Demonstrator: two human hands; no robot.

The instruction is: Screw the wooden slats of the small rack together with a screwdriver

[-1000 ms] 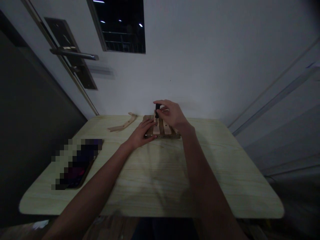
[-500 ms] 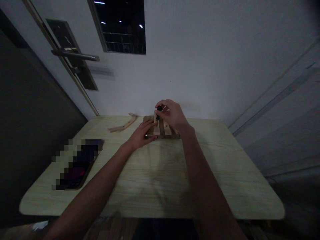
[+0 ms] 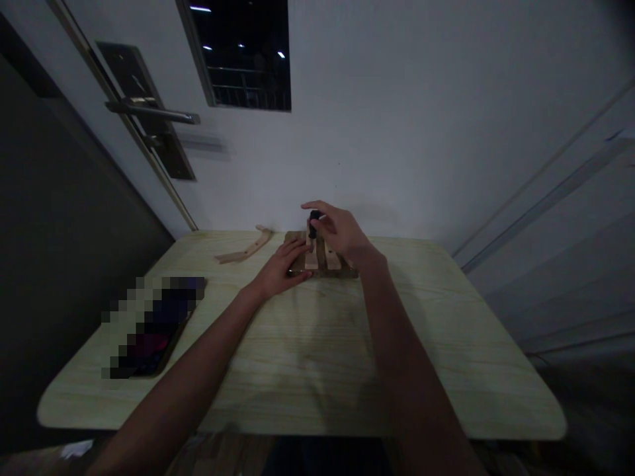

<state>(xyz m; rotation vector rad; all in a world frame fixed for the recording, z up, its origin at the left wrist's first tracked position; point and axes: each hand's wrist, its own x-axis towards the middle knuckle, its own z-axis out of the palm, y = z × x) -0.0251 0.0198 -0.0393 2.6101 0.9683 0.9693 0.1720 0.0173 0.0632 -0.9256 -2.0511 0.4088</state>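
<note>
A dark brown wooden board [image 3: 321,272] lies near the back edge of the table, with pale wooden strips fixed or laid across it. My left hand [image 3: 282,268] steadies the board's left side, fingers over the top and thumb along the front edge. Above the left pale strip [image 3: 311,262] stands a small screwdriver [image 3: 313,225] with a black handle, its tip down by my left fingertips. My right hand [image 3: 342,233] pinches that handle between thumb and fingers, with one finger lifted over the top. The right strip [image 3: 333,261] is partly covered by my right hand.
An angled pale wooden piece with holes [image 3: 247,251] lies left of the board. A phone [image 3: 161,330], partly pixelated, rests on the table's left side. The light wood-grain table [image 3: 297,370] meets a white door [image 3: 397,132] with a metal handle [image 3: 159,115].
The fingers of my right hand have shifted on the screwdriver handle, one of them stretching out over its top. My left hand and the board have stayed in place.
</note>
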